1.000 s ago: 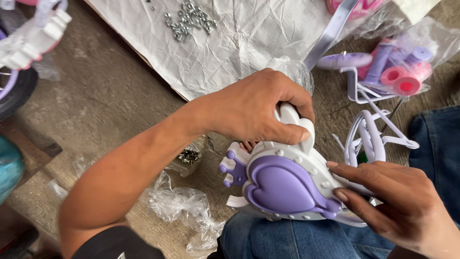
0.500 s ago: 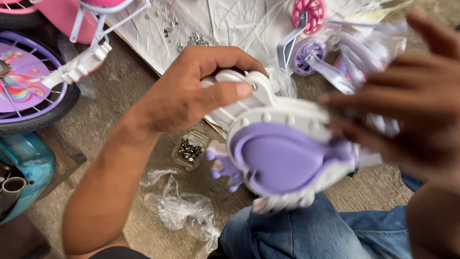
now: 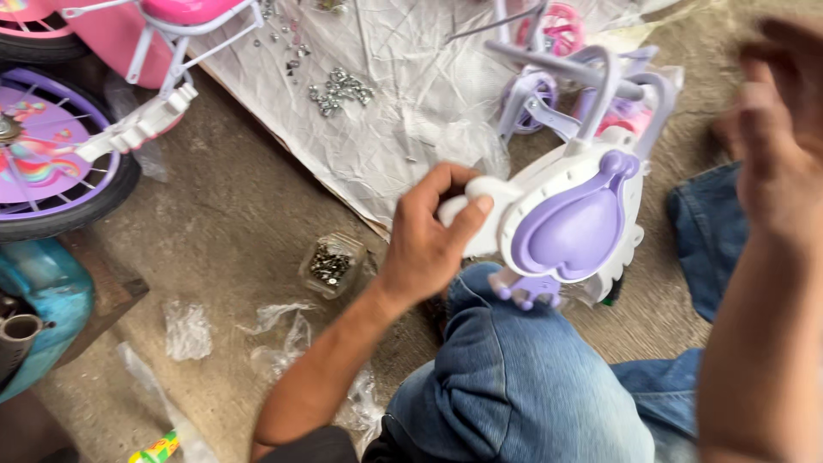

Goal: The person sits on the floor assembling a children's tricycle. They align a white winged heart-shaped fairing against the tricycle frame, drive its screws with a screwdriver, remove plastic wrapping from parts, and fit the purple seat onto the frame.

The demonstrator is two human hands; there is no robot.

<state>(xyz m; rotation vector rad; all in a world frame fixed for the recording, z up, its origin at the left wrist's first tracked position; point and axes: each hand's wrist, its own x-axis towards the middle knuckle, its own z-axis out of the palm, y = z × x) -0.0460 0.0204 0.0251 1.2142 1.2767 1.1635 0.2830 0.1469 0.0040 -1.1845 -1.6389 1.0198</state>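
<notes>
My left hand (image 3: 433,231) grips the white edge of a white and purple plastic bicycle part (image 3: 573,227) with a raised purple heart shape on its face. The part rests tilted above my knee in blue jeans (image 3: 514,377). My right hand (image 3: 780,146) is lifted at the right edge, blurred, fingers apart and holding nothing, away from the part. Lilac metal frame pieces (image 3: 600,81) stick up just behind the part.
A pink child's bicycle with a purple wheel (image 3: 51,163) stands at the left. A crumpled white sheet (image 3: 394,94) holds loose nuts and bolts (image 3: 336,88). A small clear box of screws (image 3: 330,264) and plastic wrappers (image 3: 283,330) lie on the concrete floor.
My right hand let go of the part and rose to the right. The left hand now holds the part alone, turned and shifted rightward. The view swung left, showing more bicycle.
</notes>
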